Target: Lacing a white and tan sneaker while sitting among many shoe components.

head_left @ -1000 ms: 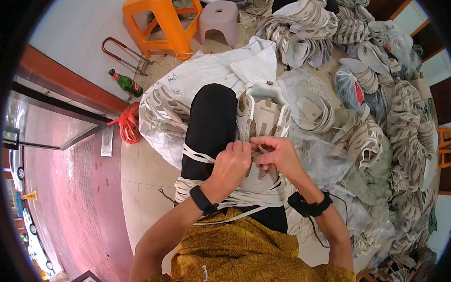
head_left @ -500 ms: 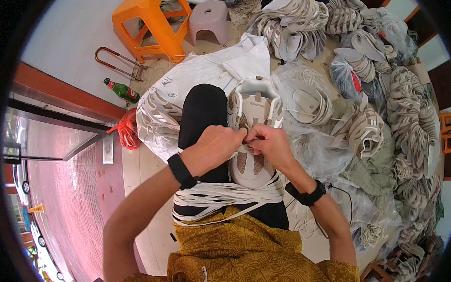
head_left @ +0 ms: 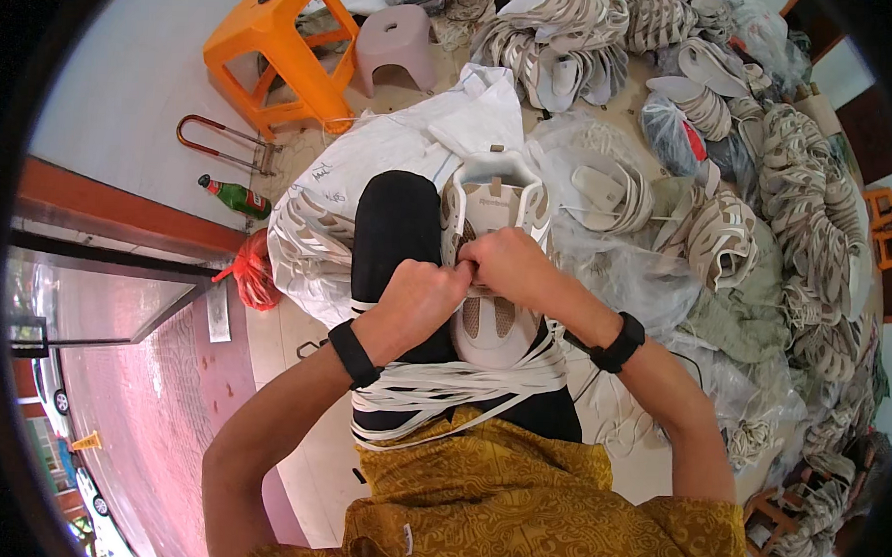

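Observation:
A beige and white sneaker (head_left: 493,341) rests on my lap over my right thigh, toe toward me and opening away. Its tongue and collar show beyond my hands. My left hand (head_left: 413,302) is closed at the left edge of the lacing area. Coming across from the other side, my right hand (head_left: 518,269) is closed too, its fingertips meeting the left hand's. Whatever they pinch is hidden between the fingers. A thick bundle of long white laces (head_left: 462,385) lies across both thighs, just below the shoe's toe.
White sacking (head_left: 382,144) with more shoe uppers (head_left: 315,225) lies ahead. Piles of similar uppers (head_left: 812,203) and plastic bags (head_left: 642,285) fill the right side. An orange stool (head_left: 277,47), a small pale stool (head_left: 395,46), a green bottle (head_left: 235,196) and a red bag (head_left: 258,270) stand left.
My right hand has moved left and slightly up over the shoe, and turned so its back shows. The left hand stays near the same spot, still closed. The view has shifted slightly.

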### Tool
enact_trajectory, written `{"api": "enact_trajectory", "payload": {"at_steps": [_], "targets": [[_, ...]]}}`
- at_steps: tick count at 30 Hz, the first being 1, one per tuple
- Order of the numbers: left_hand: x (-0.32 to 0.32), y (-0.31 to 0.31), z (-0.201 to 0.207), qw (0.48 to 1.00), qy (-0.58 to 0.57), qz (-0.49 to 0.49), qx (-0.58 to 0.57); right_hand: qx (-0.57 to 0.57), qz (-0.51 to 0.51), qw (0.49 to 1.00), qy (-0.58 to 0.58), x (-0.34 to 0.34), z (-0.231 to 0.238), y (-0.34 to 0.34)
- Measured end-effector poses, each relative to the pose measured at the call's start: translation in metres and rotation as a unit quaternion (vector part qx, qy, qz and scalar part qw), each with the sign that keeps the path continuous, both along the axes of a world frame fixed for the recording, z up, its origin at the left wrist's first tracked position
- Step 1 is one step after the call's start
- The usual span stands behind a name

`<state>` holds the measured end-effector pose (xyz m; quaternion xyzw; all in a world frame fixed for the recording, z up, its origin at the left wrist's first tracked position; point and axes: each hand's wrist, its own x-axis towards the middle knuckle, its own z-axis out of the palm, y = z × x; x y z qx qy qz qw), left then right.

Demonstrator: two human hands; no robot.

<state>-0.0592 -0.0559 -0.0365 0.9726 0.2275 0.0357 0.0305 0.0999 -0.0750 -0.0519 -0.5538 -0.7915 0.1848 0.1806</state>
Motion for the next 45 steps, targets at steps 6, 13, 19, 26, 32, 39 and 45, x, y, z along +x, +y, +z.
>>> {"api": "enact_trajectory", "payload": {"at_steps": [6,13,19,26,32,39,45], "targets": [[0.0,-0.004,0.004,0.999,-0.021,0.026,-0.021,-0.158,-0.087,0.968,0.172,0.004,0.009,0.005],[0.026,-0.008,0.006,0.969,-0.135,0.111,-0.174,-0.177,-0.165,0.899,0.366,0.029,0.014,-0.021],[0.016,-0.011,0.026,0.962,-0.23,0.028,-0.147,-0.147,-0.223,0.868,0.419,0.026,-0.001,-0.073],[0.055,-0.003,0.01,0.953,-0.074,0.16,-0.245,-0.121,-0.195,0.804,0.548,0.022,-0.017,-0.104],[0.072,0.0,0.011,0.951,0.043,0.143,-0.272,-0.259,-0.298,0.665,0.634,0.038,-0.023,-0.09],[0.069,0.0,0.01,0.94,0.026,0.168,-0.295,-0.172,-0.302,0.806,0.479,0.03,-0.028,-0.088],[0.068,-0.003,0.007,0.946,-0.004,0.161,-0.281,-0.077,-0.281,0.887,0.358,0.031,-0.024,-0.089]]}}
